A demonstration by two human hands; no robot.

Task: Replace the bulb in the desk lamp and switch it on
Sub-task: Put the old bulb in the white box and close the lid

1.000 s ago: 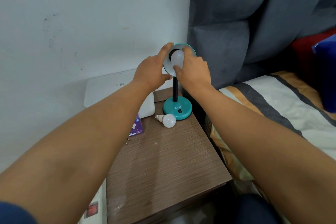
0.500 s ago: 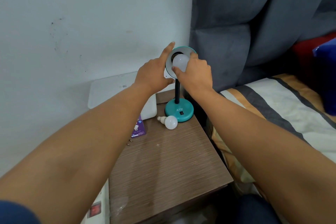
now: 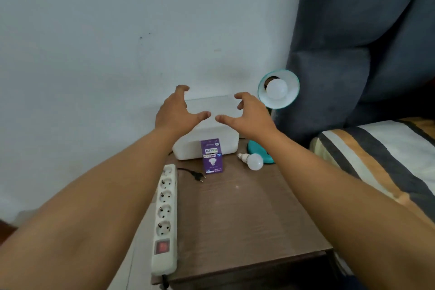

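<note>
Head view: both hands hover empty over the table, fingers spread and curled, left hand at 9 o'clock of the right hand, thumbs nearly meeting. At 2 o'clock of them a bulb sits in the lamp shade, unlit. A spare bulb lies on the table by the lamp base, beside a purple box. The swap looks done; what seems left is power, since a plug lies loose near the strip, then the switch.
</note>
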